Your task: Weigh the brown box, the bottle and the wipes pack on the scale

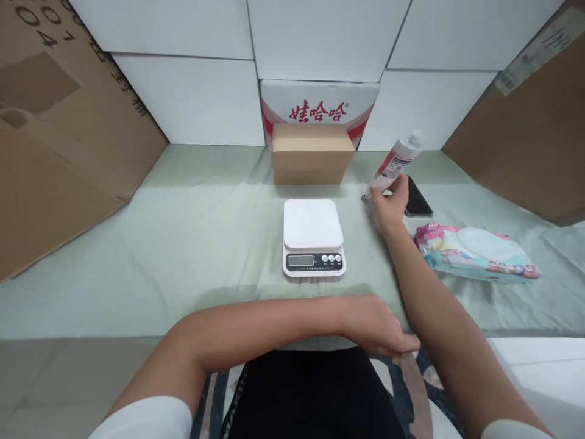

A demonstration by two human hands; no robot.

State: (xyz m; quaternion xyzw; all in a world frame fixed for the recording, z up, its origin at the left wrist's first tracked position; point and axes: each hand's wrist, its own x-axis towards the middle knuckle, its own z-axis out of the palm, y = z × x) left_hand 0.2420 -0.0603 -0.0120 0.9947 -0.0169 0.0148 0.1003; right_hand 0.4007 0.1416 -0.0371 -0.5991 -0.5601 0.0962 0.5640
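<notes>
Head view only: I have my right hand (392, 198) out past the scale (313, 236), fingers closed around the lower end of a tilted bottle (397, 163), just beside a dark phone (418, 198). My left hand (377, 326) rests loosely curled at the table edge, holding nothing. I judge this the pick-up step; next needs a steady carry to the scale's platform.

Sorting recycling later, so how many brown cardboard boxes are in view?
3. A small closed brown cardboard box stands behind the white kitchen scale; a large brown carton leans at far left; another large brown carton at far right. More may lie outside the frame.
</notes>
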